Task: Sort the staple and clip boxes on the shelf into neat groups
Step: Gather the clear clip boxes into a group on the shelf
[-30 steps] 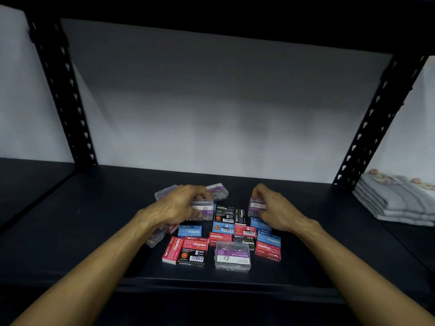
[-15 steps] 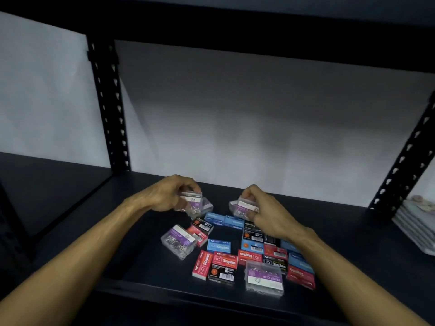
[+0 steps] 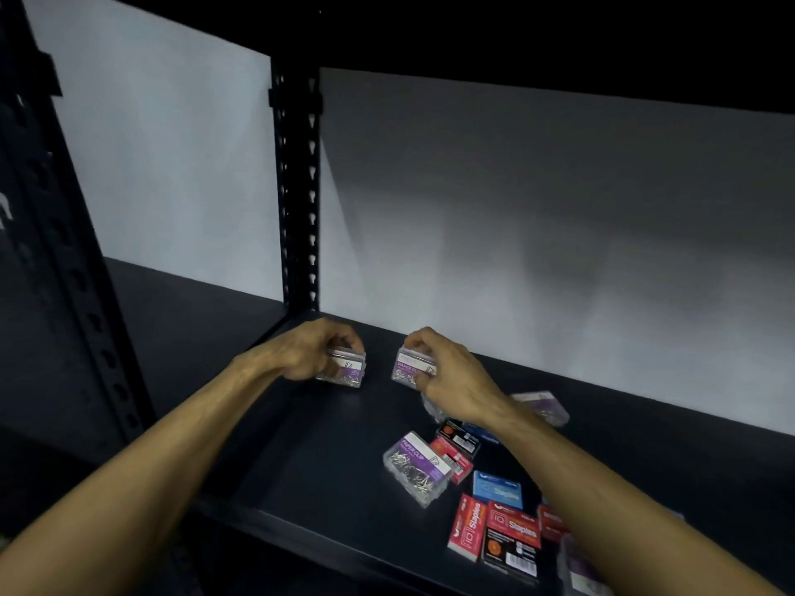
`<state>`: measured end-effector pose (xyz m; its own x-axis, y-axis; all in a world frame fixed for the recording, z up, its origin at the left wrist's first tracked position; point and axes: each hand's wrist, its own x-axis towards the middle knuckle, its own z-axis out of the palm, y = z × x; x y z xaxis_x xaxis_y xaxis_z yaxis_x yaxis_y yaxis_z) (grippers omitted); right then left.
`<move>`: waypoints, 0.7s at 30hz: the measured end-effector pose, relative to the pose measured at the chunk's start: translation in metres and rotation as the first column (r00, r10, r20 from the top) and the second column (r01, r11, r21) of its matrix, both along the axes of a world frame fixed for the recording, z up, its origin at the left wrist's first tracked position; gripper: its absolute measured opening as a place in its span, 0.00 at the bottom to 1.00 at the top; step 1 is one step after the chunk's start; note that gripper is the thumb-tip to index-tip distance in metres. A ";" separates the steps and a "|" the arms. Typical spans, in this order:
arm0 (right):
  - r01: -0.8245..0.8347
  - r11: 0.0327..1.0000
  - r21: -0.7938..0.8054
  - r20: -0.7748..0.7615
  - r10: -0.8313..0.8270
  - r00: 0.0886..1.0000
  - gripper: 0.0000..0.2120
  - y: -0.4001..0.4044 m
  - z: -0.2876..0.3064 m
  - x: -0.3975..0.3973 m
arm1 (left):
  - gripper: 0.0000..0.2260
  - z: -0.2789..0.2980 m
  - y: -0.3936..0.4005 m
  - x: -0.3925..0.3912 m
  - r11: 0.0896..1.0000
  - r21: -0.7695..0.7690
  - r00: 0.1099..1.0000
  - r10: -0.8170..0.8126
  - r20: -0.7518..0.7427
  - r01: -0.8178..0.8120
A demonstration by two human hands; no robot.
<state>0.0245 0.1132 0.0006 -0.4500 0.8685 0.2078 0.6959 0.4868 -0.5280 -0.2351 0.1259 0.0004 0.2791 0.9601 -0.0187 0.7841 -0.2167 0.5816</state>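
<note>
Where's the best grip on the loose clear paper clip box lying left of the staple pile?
Take the clear paper clip box across its two long side walls, coming from above. It lies flat, label up, turned diagonally, so align the grip with that diagonal. Its left long side faces bare shelf; the right one sits close against a red staple box, so clearance there looks tight. Both hands already hold other clip boxes.

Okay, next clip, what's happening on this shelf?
A person is sorting small stationery boxes on a black metal shelf. The left hand grips one clear plastic paper clip box with a purple label, and the right hand grips another box of the same kind, both at the shelf's back left. A third clear paper clip box and the red and blue staple boxes lie jumbled at the front right.
</note>
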 end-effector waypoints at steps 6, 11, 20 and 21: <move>-0.053 0.998 0.033 0.093 0.050 0.994 0.22 0.016 -0.013 -0.031 | 0.17 -0.009 0.006 -0.008 1.000 -0.011 0.999 0.004 0.041 -0.004; -0.019 1.000 -0.005 0.099 0.020 0.995 0.22 0.024 -0.026 -0.032 | 0.20 -0.011 0.011 -0.012 1.000 0.020 1.000 -0.009 0.027 0.009; -0.032 0.997 -0.067 0.065 0.036 0.997 0.22 0.032 -0.028 -0.028 | 0.19 -0.011 0.013 -0.010 0.999 0.045 1.000 -0.004 0.028 0.003; -0.034 0.997 -0.069 0.063 0.038 0.997 0.22 0.031 -0.028 -0.028 | 0.19 -0.010 0.012 -0.009 0.999 0.047 1.000 -0.008 0.029 0.006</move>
<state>-0.0033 0.1444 -0.0278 -0.4916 0.8628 0.1183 0.7122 0.4765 -0.5154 -0.2437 0.1380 -0.0094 0.2857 0.9577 0.0346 0.7651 -0.2497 0.5935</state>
